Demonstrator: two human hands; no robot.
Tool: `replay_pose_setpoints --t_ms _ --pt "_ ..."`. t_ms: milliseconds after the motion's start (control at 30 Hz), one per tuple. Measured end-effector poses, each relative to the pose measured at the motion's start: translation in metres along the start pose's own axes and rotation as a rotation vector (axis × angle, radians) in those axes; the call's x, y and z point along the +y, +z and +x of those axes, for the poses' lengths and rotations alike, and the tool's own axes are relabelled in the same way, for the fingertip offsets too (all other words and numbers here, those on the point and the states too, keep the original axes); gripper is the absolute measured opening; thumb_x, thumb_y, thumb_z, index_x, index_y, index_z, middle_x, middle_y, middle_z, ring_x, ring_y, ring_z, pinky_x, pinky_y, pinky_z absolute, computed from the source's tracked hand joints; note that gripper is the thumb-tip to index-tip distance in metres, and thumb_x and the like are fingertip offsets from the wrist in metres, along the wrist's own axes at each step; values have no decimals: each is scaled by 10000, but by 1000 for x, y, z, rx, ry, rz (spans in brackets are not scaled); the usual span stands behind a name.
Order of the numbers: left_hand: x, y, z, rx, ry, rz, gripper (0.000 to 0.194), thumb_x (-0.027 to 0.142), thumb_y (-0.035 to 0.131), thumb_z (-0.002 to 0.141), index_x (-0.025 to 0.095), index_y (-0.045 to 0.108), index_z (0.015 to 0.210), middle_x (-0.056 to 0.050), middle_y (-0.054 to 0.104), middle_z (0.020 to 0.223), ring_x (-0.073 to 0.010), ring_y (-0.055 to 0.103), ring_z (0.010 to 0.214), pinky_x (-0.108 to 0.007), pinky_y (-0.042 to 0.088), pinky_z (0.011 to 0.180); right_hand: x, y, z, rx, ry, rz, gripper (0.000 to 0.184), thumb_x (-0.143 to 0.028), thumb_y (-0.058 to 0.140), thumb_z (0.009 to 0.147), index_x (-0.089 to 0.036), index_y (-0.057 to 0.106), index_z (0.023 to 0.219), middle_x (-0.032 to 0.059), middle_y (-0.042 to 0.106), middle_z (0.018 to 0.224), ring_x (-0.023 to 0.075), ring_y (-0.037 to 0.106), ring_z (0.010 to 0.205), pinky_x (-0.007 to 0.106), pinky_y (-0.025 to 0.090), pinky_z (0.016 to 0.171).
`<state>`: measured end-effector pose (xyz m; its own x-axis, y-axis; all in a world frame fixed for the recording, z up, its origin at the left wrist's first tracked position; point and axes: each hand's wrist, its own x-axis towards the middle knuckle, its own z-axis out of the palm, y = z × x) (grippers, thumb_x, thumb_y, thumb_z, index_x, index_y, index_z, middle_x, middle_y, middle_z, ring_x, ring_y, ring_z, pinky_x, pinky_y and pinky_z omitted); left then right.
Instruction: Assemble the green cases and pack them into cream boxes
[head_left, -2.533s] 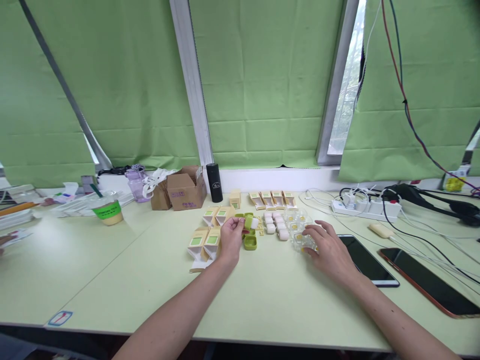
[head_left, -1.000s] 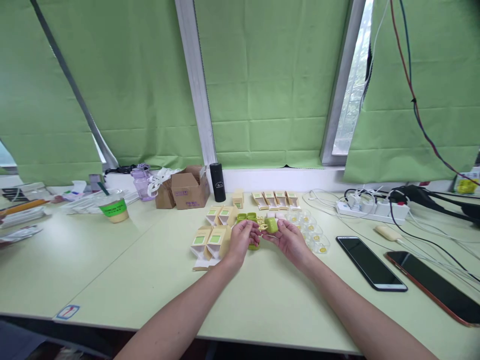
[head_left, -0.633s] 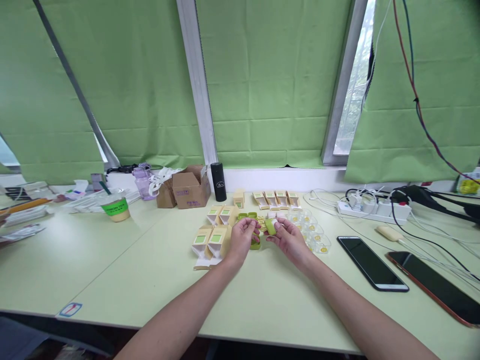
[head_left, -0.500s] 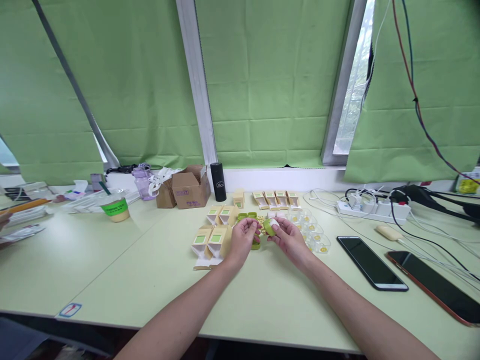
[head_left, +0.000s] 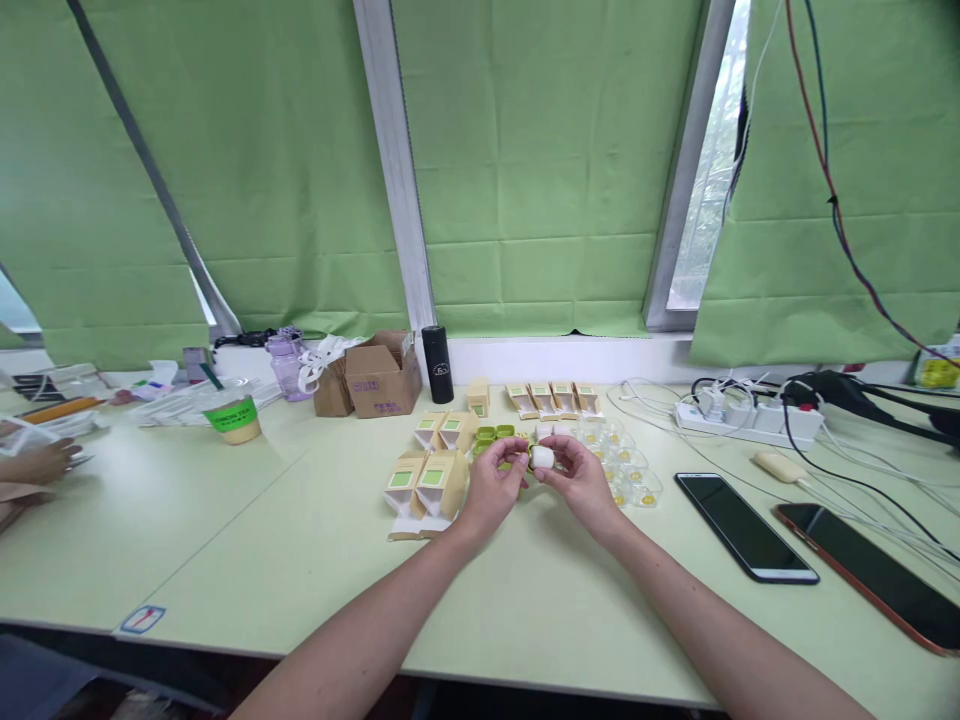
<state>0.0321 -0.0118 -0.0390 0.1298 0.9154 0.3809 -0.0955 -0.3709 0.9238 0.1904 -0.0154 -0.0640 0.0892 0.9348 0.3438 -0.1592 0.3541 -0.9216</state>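
Note:
In front of me, my left hand (head_left: 492, 488) and my right hand (head_left: 586, 482) meet on a small rounded white and green piece (head_left: 542, 457). Its white side faces me, and the fingers of both hands are closed around its edges. Just behind my left hand lie several olive-green square pieces (head_left: 495, 433), partly hidden by it. Beside my right hand stand clear plastic cups (head_left: 625, 455) with yellow spots in them. Left of my left hand are open cream cardboard boxes (head_left: 435, 470) with green labels.
A row of open small boxes (head_left: 553, 400) stands behind my hands. At the right lie two phones (head_left: 742, 525) and a power strip (head_left: 750, 420) with cables. A brown carton (head_left: 384, 378), black bottle (head_left: 436, 365) and drink cup (head_left: 232, 415) stand leftward. Another person's hand (head_left: 41, 462) is far left.
The held piece has turned so its white side faces me, and my left hand has moved right to meet it. At far left, the other person's hand has come further into view.

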Motion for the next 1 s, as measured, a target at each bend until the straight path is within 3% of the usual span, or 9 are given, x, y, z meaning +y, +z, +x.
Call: replay_pose_setpoints --t_ms 133,233,500,567,733,1000 --pt "-2 1 -1 -19 -16 -9 322 404 784 836 167 724 1046 -140 727 1050 -231 705 871 -298 616 624 -2 2 -4 -25 -44 -75 439 -323 854 703 -247 662 1090 48 719 1028 226 713 890 365 605 776" --pt "-2 1 -2 -54 -39 -31 363 420 766 852 170 710 1110 -141 720 1058 -244 714 869 -329 632 629 -4 1 -5 -23 -131 -214 406 -305 804 759 -248 651 1131 64 705 1101 235 702 965 379 610 820" --pt "-7 2 -2 -51 7 -17 323 376 743 879 176 721 1132 -153 725 1115 -253 724 949 -356 650 727 -10 -11 -7 -69 -563 -832 411 -260 662 920 -255 588 1324 133 639 1309 325 623 1209 492 595 953" --pt "-7 2 -3 -63 27 6 303 358 718 898 179 721 1142 -154 728 1129 -257 727 971 -361 650 756 -13 -12 -9 -85 -610 -938 395 -249 630 951 -251 593 1344 137 632 1296 315 654 1142 466 605 912" --pt "-6 2 -5 -66 88 149 237 281 646 943 177 715 1145 -132 751 1131 -245 740 1028 -351 629 863 -11 -10 -11 -130 -619 -950 329 -222 575 996 -246 606 1323 117 619 1233 231 695 885 357 603 689" --pt "-9 1 -1 -57 106 329 236 226 535 979 173 709 1127 -96 782 1054 -203 762 875 -309 610 781 -6 -8 -8 -147 -648 -952 334 -157 534 994 -244 582 1312 117 610 1217 237 694 912 377 610 758"
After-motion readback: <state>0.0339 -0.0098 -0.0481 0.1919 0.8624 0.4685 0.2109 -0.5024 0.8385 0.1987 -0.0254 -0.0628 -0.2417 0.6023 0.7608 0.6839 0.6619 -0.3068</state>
